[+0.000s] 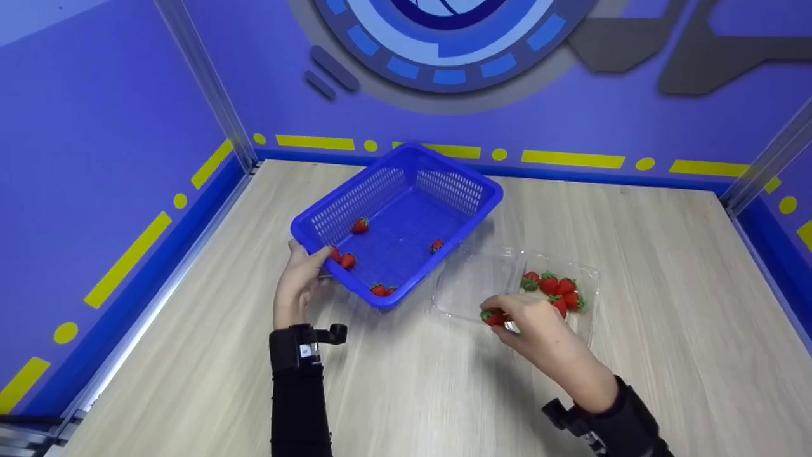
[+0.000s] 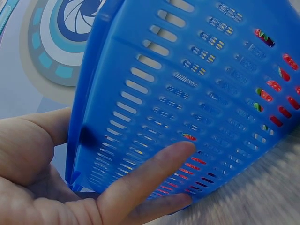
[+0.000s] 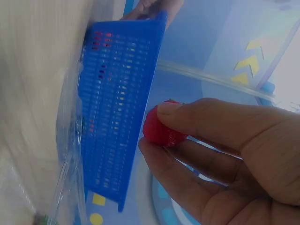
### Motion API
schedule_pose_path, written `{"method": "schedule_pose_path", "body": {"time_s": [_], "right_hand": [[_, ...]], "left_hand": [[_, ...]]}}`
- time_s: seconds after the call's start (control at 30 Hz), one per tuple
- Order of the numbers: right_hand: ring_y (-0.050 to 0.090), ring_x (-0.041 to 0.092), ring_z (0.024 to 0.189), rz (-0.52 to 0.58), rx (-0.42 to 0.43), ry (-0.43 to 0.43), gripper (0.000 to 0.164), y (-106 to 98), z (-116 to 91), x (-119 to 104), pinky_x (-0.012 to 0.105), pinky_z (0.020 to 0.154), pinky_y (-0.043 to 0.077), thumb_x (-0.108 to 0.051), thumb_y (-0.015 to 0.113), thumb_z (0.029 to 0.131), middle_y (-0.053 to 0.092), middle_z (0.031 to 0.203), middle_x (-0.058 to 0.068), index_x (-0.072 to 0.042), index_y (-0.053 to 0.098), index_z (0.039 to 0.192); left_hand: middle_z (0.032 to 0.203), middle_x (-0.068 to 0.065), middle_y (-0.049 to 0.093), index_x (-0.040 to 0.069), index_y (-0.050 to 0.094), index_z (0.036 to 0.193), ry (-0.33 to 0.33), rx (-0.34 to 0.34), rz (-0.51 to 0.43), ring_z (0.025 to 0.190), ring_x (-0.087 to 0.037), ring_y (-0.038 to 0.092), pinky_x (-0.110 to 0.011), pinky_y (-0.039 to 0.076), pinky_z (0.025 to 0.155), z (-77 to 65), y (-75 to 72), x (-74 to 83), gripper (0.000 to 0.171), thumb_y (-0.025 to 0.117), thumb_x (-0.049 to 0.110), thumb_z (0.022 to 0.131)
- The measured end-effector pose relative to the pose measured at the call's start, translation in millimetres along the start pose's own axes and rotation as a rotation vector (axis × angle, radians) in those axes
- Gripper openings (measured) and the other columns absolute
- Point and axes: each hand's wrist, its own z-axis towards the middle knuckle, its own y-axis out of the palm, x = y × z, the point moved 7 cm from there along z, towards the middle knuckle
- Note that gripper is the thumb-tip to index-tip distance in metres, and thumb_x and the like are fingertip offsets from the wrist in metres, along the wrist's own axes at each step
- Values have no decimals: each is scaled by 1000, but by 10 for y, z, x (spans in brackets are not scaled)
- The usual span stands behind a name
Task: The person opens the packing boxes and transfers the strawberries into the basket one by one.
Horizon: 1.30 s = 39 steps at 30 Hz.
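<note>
- Bench (image 1: 412,393): big, pale, under it all.
- Blue basket (image 1: 412,216): nr the bench's back edge, a bit L of mid. Long way runs front-left to back-right. Can't tell if its bottom touches the bench.
- Clear box (image 1: 472,279): on the bench, just R of the basket, two halves side by side.
- R hand (image 1: 542,327): over the box's front part, thumb + fingers pinching 1 berry. From here the basket is to the L and a bit farther toward the bench's back edge.
- L hand (image 1: 299,279): grips the basket's rim at its front-left end, so it's the nearer hand to it.
- Box berries (image 1: 549,283): a bunch, R half.
- Basket berries (image 1: 360,225): a few, spread out.
- Held berry (image 1: 492,317): at R hand's tips, basket side.
</note>
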Motion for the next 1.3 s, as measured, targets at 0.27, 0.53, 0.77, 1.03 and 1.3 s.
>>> {"method": "schedule_pose_path", "body": {"time_s": [0.27, 0.53, 0.77, 1.03, 1.3], "right_hand": [[73, 20, 88, 113, -20, -61, 27, 117, 333, -200, 31, 74, 60, 8, 78, 82, 73, 98, 6, -4, 70, 105], [70, 22, 83, 171, -85, -171, 19, 317, 843, -485, 33, 72, 59, 7, 76, 85, 71, 91, 10, -1, 69, 101], [69, 20, 85, 149, -180, -103, 18, 456, 1237, -559, 33, 74, 59, 3, 77, 86, 72, 94, 8, -3, 72, 102], [68, 19, 85, 145, -213, -53, 18, 613, 1514, -578, 33, 74, 59, 0, 78, 86, 72, 93, 8, -3, 73, 103], [69, 20, 87, 169, -227, -71, 19, 673, 1594, -676, 32, 76, 59, 1, 76, 87, 73, 96, 9, -2, 73, 106]], "left_hand": [[139, -30, 50, 16, -24, 158, 20, 8, 13, 104, -36, 71, -38, 61, 78, 5, -5, -11, 91, 50, 12, 104], [140, -32, 49, 16, -23, 157, 25, 9, -10, 101, -37, 72, -37, 62, 74, -3, -12, 6, 94, 52, 8, 101], [146, -31, 45, 15, -30, 156, 4, 4, 13, 106, -37, 70, -38, 61, 78, 7, -12, -7, 97, 52, 12, 103], [144, -30, 48, 16, -31, 156, -2, 8, 44, 102, -36, 72, -38, 61, 77, -1, -19, -4, 96, 51, 14, 105], [145, -28, 49, 18, -41, 150, -23, -3, 23, 118, -40, 64, -41, 59, 87, -2, -9, -13, 102, 51, 16, 106]]}}
